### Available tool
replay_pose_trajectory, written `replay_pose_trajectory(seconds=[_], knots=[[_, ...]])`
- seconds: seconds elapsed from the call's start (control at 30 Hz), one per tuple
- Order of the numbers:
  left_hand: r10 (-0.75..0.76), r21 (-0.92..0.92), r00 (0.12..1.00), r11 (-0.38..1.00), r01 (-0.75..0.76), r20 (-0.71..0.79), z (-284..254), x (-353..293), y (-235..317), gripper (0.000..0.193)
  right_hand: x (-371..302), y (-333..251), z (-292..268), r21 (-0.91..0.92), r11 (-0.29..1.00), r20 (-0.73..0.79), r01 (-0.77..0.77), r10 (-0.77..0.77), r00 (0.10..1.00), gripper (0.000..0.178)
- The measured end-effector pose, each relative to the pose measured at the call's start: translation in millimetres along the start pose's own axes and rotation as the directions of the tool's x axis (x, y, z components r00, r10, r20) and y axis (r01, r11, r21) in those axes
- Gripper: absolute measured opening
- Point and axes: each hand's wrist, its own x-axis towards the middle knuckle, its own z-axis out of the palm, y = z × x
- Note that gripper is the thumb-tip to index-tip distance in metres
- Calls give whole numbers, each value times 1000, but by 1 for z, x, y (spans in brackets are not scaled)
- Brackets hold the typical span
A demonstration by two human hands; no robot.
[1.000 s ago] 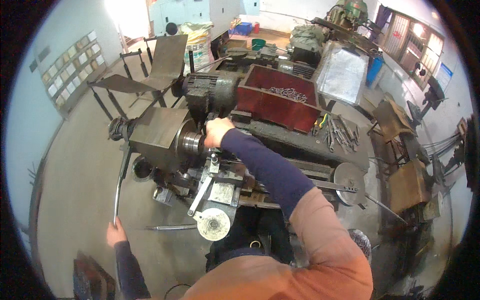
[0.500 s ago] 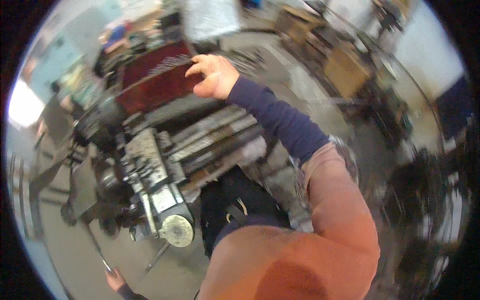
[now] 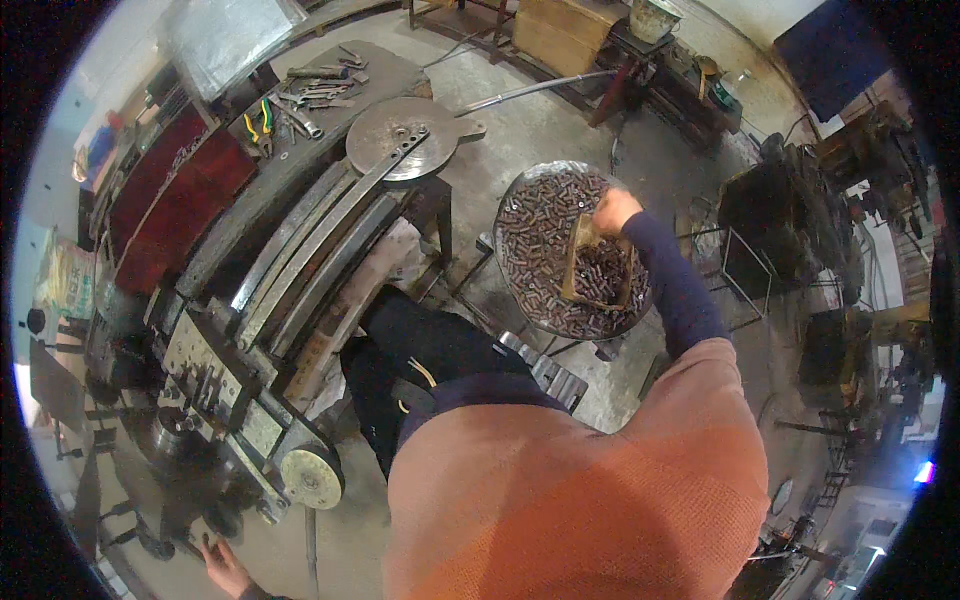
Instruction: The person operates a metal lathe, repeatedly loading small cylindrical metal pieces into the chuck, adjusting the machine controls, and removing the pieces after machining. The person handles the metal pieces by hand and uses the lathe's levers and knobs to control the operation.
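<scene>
My right hand (image 3: 615,211) is closed at the far end of a yellowish open box (image 3: 573,270), its fingers pointing down; what they hold is hidden. Small brown metal pieces (image 3: 600,270), shaped like short pins or bolts, lie inside the box. Around it, many more such pieces (image 3: 530,225) fill a round tray (image 3: 507,287). Down at the lower left, my left hand (image 3: 226,572) has its fingers curled at the end of a dark lever (image 3: 188,546) beside the lathe-like machine (image 3: 205,365); its grip is partly out of sight.
A round metal plate with a bar (image 3: 400,150) sits at the end of the machine's rails (image 3: 300,250). Pliers (image 3: 260,125) and several wrenches (image 3: 320,90) lie on a bench behind. Red panels (image 3: 180,210) stand far left. A bucket (image 3: 655,18) and a cardboard box (image 3: 565,35) are at the back.
My view has turned right, bringing the tray of metal pieces into sight. My right hand has gone from above the machine, fingers apart, to the box in the tray. My left hand stays low left.
</scene>
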Motion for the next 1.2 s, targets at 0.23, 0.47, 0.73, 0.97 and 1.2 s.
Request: replay_pose_trajectory(seconds=[0.23,0.47,0.73,0.97,1.2], knots=[[329,260,938,902,-346,106,26,28,78,42,-14,10,53,-106,980,339,169,-124,932,29],[399,219,915,890,-401,56,34,7,71,40,-17,-9,40,-33,986,280,164,-149,948,31],[214,95,967,969,-228,140,31,-3,78,35,-24,-7,44,-54,986,311,157,-133,941,36],[273,136,949,946,-294,158,37,7,60,37,-13,-3,60,-53,978,287,200,-176,941,34],[205,198,967,952,-233,152,24,-8,84,35,0,46,59,-13,953,51,302,-301,952,34]])
